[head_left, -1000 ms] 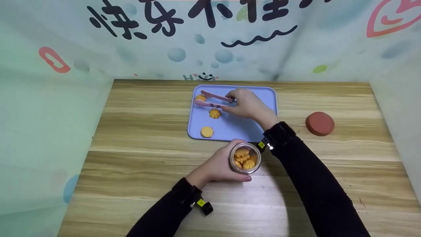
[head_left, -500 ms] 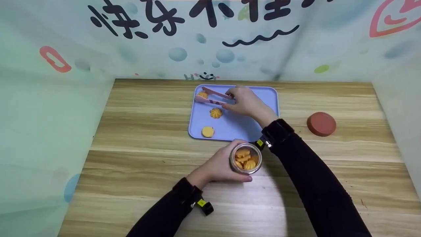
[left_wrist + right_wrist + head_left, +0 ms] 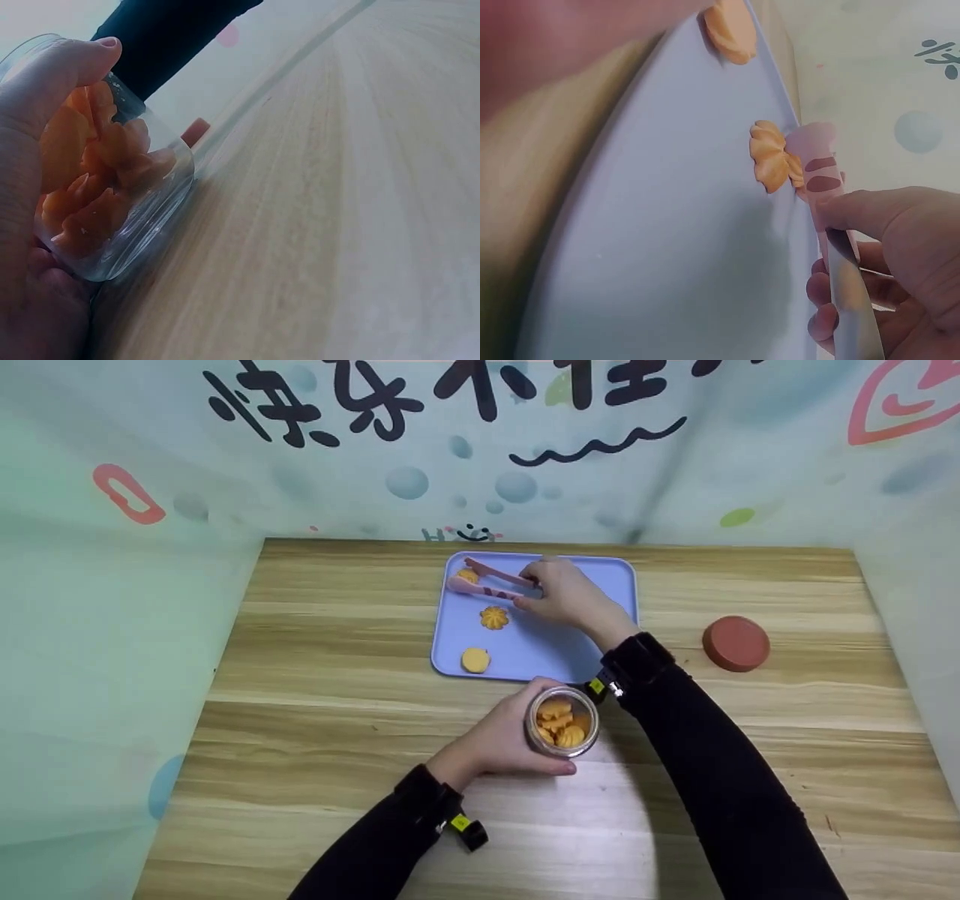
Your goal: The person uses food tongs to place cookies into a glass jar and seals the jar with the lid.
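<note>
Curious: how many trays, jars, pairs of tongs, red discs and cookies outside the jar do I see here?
Tray: 1
Jar: 1
Pair of tongs: 1
Red disc: 1
Cookies outside the jar: 3
Total: 7

Beyond the fingers (image 3: 531, 573) of the right hand (image 3: 571, 596), big dark Chinese characters (image 3: 486, 396) run across the wall cloth (image 3: 300, 502). I make out 快 (image 3: 289, 412), 乐 (image 3: 379, 406) and 不, cut at the top; the next two are too cropped to be sure of. Low on the cloth, just past the fingertips, a grey H (image 3: 433, 535) sits by a small smiley (image 3: 473, 535), its neighbouring letters illegible. Well behind the fingers, the yellow tags (image 3: 460, 823) at both wrists bear marks too tiny to read.
</note>
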### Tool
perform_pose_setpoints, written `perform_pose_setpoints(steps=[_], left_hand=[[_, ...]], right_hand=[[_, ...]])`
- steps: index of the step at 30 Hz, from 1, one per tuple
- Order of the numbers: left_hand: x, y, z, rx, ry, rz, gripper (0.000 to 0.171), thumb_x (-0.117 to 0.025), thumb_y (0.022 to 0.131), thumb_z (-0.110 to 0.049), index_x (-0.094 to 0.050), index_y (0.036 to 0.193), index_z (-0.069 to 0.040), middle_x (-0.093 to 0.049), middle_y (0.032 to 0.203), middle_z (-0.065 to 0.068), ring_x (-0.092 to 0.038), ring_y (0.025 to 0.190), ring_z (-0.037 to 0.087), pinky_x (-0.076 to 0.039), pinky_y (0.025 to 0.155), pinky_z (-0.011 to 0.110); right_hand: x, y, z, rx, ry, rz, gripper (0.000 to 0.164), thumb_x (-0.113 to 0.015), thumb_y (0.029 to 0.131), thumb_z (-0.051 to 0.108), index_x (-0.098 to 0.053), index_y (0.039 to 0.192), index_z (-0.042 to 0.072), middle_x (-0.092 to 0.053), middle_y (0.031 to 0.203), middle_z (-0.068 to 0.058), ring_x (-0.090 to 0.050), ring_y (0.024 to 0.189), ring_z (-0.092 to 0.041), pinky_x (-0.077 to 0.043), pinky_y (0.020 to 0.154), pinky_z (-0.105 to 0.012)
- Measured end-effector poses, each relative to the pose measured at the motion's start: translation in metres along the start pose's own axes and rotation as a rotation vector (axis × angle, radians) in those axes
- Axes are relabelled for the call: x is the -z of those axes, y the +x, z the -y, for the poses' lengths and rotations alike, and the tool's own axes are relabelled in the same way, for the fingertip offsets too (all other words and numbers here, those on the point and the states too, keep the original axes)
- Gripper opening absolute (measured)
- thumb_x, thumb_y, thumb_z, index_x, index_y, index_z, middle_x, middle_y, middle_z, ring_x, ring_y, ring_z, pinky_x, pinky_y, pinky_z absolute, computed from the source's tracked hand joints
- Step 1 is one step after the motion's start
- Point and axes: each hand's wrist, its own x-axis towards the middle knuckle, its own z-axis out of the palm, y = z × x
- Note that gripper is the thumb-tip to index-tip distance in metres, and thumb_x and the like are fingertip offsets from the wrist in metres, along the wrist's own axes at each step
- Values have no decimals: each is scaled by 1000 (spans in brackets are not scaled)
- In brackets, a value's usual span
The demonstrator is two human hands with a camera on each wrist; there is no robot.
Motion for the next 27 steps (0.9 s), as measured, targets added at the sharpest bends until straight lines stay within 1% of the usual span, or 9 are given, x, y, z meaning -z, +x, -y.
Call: perform_pose_setpoints(steps=[2,5,8,12,15,19,23,25,27], left_hand=[[-1,2,7,-7,12,-5,94,-90,54,-47,-38,131,-35,-54,125,-14,-53,117,5,-41,107,28],[-2,2,12,-22,22,-10,94,-89,54,-49,-38,131,-35,-54,125,-15,-54,116,5,-43,106,28],[-1,3,13,-30,23,-12,94,-89,54,-50,-38,131,-35,-54,125,-15,-54,116,5,-43,106,28],[-1,3,11,-29,16,-11,94,-89,53,-49,-38,131,-36,-55,125,-15,-54,115,4,-42,106,29],[-2,3,11,-32,14,-8,93,-89,54,-49,-38,130,-36,-55,124,-15,-54,115,4,-42,106,28],[-2,3,12,-46,33,-9,93,-89,54,-49,-38,130,-35,-55,124,-15,-54,115,4,-42,106,28],[-2,3,12,-51,32,-10,92,-88,55,-50,-38,130,-35,-55,123,-15,-54,115,3,-42,106,27],[0,1,4,-37,15,0,91,-89,56,-46,-38,131,-33,-55,124,-13,-54,116,4,-42,106,27],[0,1,4,-30,17,-1,91,-89,56,-46,-38,131,-33,-54,124,-13,-54,116,4,-42,106,27]], right_hand=[[2,-1,0,-7,-1,3,42,-67,86,35,-63,116,7,-63,103,-9,-54,94,-23,-48,84,-39],[5,-3,1,-16,0,10,42,-67,86,35,-63,116,7,-63,103,-8,-54,95,-23,-48,85,-40],[6,-4,1,-29,2,15,42,-67,85,36,-63,116,7,-63,103,-8,-55,95,-22,-48,86,-40],[7,-7,-1,-36,3,9,41,-67,85,36,-63,115,7,-63,103,-7,-55,93,-22,-48,84,-39],[8,-11,-5,-27,-6,-11,40,-67,85,35,-64,114,7,-63,102,-8,-56,92,-22,-48,83,-39],[8,-20,-10,-11,-16,-55,40,-68,84,34,-65,112,5,-63,101,-9,-57,91,-24,-49,81,-39],[7,-32,-14,-25,-8,-83,41,-69,82,35,-66,111,6,-62,100,-8,-57,89,-25,-49,80,-40],[7,-39,-17,-33,-2,-102,40,-70,82,35,-66,110,6,-63,99,-8,-57,89,-25,-49,81,-40],[8,-47,-20,-29,-2,-124,40,-70,82,34,-67,110,5,-64,98,-9,-58,89,-26,-48,81,-40]])
